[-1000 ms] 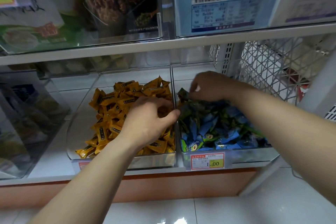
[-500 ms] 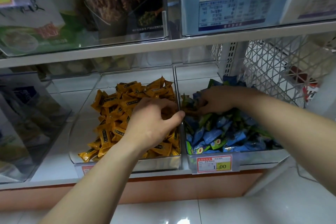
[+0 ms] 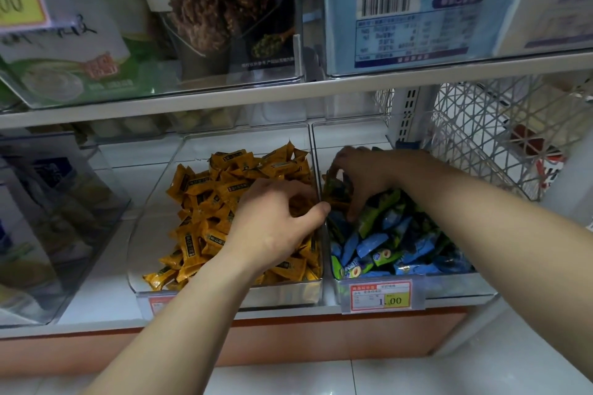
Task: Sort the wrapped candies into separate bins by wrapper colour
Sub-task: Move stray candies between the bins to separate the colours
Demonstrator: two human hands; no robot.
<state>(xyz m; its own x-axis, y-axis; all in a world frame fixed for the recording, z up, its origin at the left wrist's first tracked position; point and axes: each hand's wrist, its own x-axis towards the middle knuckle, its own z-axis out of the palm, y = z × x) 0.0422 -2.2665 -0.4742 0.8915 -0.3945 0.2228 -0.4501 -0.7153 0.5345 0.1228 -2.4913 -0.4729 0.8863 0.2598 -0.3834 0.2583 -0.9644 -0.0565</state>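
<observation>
- Head view: since half a second ago the right hand (image 3: 365, 176) has shifted toward 9 o'clock, from the back middle of its pile to the wall shared by the two bins. The left hand (image 3: 272, 228) has kept its place.
- The right hand is palm down, its forearm coming in from 4 o'clock. Its fingers are curled and clamped on a few of the blue and green candies (image 3: 394, 234) at the pile's 10 o'clock corner.
- The left hand is knuckles up over the yellow candies (image 3: 205, 202), its fingers curled down into them. Its thumb tip touches the shared wall at 3 o'clock. Whether it grips a candy cannot be told.
- The yellow candies fill the left bin (image 3: 282, 295). The blue and green ones fill the right bin (image 3: 449, 285) at its 3 o'clock, with a price tag (image 3: 380, 298) at 6 o'clock on the front.
</observation>
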